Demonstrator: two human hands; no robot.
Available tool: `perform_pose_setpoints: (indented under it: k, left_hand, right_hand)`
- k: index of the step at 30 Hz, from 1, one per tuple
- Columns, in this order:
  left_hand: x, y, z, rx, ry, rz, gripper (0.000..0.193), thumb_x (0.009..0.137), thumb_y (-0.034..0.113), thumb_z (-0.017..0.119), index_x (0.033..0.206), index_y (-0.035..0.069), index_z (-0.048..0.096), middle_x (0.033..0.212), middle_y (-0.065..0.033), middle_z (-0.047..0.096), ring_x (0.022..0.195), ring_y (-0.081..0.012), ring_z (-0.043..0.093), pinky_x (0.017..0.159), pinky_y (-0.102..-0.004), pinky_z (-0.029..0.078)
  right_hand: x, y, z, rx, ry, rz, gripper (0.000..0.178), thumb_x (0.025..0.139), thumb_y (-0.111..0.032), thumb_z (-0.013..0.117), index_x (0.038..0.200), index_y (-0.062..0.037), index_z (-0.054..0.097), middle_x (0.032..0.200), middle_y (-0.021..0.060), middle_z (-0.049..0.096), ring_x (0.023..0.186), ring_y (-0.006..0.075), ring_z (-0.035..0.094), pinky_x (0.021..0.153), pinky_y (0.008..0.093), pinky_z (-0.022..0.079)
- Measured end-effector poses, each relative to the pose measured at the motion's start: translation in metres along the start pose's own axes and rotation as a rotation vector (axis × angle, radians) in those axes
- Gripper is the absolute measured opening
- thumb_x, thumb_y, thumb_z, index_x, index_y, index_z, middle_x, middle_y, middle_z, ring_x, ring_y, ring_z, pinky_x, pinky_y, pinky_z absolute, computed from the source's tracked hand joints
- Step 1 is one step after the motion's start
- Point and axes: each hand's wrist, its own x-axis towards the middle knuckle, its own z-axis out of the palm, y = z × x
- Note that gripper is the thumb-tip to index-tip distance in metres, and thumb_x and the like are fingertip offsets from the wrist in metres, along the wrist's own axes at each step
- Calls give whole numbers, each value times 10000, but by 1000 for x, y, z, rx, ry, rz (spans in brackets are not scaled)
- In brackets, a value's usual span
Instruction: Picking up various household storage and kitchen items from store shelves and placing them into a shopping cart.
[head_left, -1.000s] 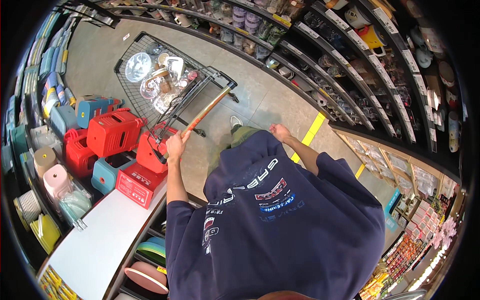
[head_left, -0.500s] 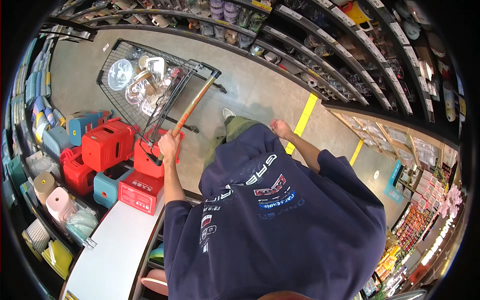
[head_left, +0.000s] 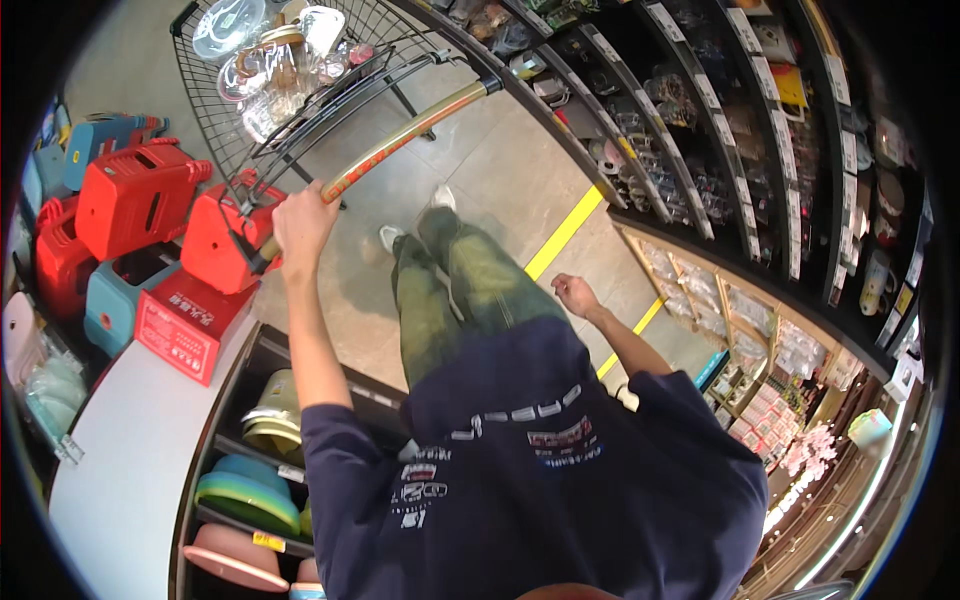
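Observation:
My left hand [head_left: 302, 225] is wrapped round the near left end of a shopping cart's handle [head_left: 405, 137], which has a worn gold and red grip. Beyond the handle, the black wire cart [head_left: 200, 95] carries several clear plastic-wrapped items, among them a clear round piece [head_left: 230, 28] and a white-framed one [head_left: 322, 30]. My right hand [head_left: 577, 297] hangs at my right side, away from the cart. Its fingers are loosely curled in, and nothing shows in them.
Red stools [head_left: 135, 200], a blue stool [head_left: 118, 300] and a red box [head_left: 190, 325] stand at the left by a white counter [head_left: 120, 450]. Below it, shelves hold coloured basins [head_left: 250, 495]. Stocked shelving [head_left: 690, 110] lines the right, and a yellow floor stripe [head_left: 565, 235] runs alongside.
The view has shifted so that the cart sits higher in it, and my legs and shoes now show. My left hand keeps hold of the handle; my right hand stays at my side.

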Motion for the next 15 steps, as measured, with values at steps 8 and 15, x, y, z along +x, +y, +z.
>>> perform_pose_setpoints:
  k: [8,15]
  left_hand:
    - [-13,-4,31,66,255,87,207,728,249,699,806,108,569,662,-88,595,626,-282,614,516,-396,453]
    - [-27,-74,70,307,763,125,241,681,129,769,885,58,662,813,-91,673,682,-229,654,623,-327,513]
  right_hand:
    - [74,62,38,137,40,70,174,866,-59,477,986,-19,596,779,91,645,710,167,618,681,293,503]
    - [239,121,125,268,19,-128,176,825,-81,508,958,-26,609,798,132,656,734,245,638,689,343,503]
